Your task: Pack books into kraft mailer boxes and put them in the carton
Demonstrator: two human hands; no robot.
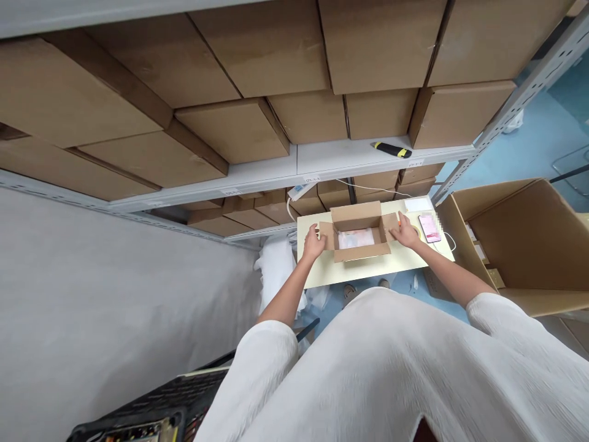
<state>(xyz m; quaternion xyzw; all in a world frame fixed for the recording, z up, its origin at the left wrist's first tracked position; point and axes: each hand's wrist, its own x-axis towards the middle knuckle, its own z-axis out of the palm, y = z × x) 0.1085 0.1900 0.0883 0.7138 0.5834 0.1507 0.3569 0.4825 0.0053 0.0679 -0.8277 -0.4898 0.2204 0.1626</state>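
An open cardboard box (362,251) stands on a pale yellow table, its flaps folded outward. Inside it lies a flat, clear-wrapped item (356,238) with white and pinkish parts; its kind cannot be made out. At the left side flap, my left hand (313,243) has its thumb against the cardboard and its fingers curled round the outer edge. My right hand (405,233) grips the opposite side flap in the same way. Partly hidden behind the right hand is a yellow ring (417,231) that looks like a tape roll.
A phone (429,228) with a lit screen lies on the table (322,270), by a white box (416,204). Shelves ahead hold many cartons (386,43) and a black-yellow cutter (392,150). A large open carton (529,239) stands right; white wrapping (275,270) hangs left.
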